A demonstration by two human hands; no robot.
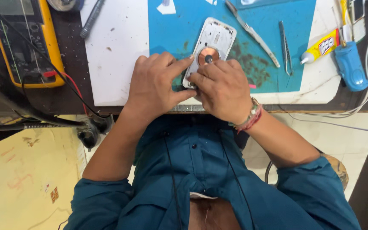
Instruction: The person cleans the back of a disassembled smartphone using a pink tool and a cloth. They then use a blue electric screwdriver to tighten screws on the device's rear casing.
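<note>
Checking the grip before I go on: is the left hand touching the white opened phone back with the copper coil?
Touching. The head view shows the left hand's forefinger pressed against the phone back's left edge.

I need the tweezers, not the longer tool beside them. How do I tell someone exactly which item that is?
Start at the blue mat on the white board. On its right edge lies a short pair of metal tweezers, pointing toward the person. Left of them is a longer, slanted metal tool; the tweezers are shorter, two-pronged, and nearest the yellow glue tube.
</note>
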